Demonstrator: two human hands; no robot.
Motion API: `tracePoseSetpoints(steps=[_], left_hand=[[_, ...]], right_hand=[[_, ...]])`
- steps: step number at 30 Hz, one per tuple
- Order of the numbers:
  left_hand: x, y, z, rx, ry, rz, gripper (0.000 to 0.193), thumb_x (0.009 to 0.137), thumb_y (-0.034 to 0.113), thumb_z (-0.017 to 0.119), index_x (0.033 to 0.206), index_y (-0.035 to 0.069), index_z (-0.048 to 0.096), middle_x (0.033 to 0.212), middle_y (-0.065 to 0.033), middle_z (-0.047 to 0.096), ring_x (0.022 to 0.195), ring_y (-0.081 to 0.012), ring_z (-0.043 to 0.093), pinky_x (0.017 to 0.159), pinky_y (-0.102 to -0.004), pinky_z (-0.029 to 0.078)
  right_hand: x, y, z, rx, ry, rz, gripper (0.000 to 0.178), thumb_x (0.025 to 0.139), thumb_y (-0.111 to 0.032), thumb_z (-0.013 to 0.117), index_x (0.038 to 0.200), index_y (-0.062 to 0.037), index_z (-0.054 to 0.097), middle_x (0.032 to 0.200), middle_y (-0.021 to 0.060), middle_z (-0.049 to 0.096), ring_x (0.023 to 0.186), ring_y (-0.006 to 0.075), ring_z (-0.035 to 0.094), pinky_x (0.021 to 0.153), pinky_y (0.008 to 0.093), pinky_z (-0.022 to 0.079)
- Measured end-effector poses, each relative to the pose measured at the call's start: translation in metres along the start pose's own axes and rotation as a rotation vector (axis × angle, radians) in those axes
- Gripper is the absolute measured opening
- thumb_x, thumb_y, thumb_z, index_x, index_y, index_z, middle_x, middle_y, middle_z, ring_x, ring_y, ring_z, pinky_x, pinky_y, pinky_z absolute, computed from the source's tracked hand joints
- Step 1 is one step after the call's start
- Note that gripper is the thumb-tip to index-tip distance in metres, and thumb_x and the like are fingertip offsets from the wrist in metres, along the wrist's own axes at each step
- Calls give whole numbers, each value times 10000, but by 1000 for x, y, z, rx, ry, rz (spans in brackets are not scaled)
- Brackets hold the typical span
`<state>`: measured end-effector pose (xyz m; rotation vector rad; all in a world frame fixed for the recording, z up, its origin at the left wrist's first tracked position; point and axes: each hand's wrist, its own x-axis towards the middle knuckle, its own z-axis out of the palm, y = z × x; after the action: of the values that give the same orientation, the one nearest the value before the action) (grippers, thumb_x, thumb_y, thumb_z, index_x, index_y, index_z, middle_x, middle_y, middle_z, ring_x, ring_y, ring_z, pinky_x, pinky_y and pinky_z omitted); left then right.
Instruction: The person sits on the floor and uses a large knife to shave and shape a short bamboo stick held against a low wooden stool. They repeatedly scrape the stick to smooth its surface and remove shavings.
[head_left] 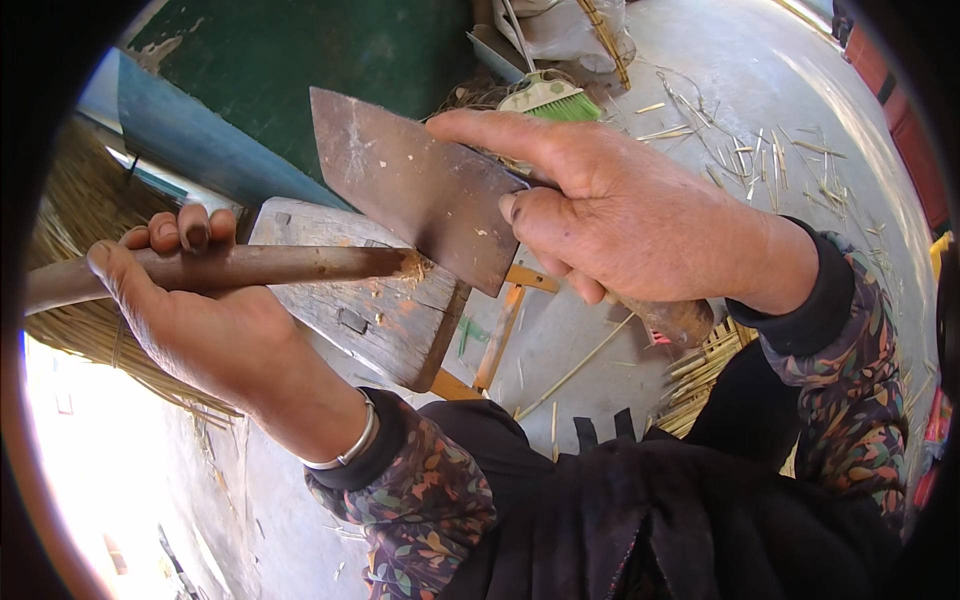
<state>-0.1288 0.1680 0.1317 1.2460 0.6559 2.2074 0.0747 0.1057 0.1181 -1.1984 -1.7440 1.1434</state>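
Observation:
My left hand (205, 310) is closed round a brown wooden pole (290, 266), thumb below and fingertips above. The pole runs in from the left edge, and its rough, paler cut end lies over a worn wooden bench (330, 310). In my right hand (620, 205) is a cleaver (410, 180), gripped by its wooden handle, with the forefinger stretched along the back of the blade. The broad, rusty blade slants over the bench, its lower edge close to the pole's end. Whether blade and wood touch, I cannot tell. Small wood chips lie beside the cut end.
Bundled straw or thin stalks (85, 220) stand at the left. A green-bristled broom (560, 100) and a clear plastic bag (580, 35) are at the back. Loose stalks (770, 160) litter the grey floor. A dark green panel (300, 60) rises behind the bench; more stalks (705, 375) lie near my lap.

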Motion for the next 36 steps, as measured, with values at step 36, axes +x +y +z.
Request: tracePoseSetpoints(steps=[36], left_hand=[[-20, 17, 23, 297, 112, 62, 373, 950, 457, 506, 830, 114, 420, 650, -13, 456, 553, -129, 474, 536, -278, 412]], right_hand=[[-35, 72, -27, 365, -141, -5, 592, 911, -26, 393, 1476, -112, 235, 634, -7, 443, 490, 55, 431, 471, 225, 406]])
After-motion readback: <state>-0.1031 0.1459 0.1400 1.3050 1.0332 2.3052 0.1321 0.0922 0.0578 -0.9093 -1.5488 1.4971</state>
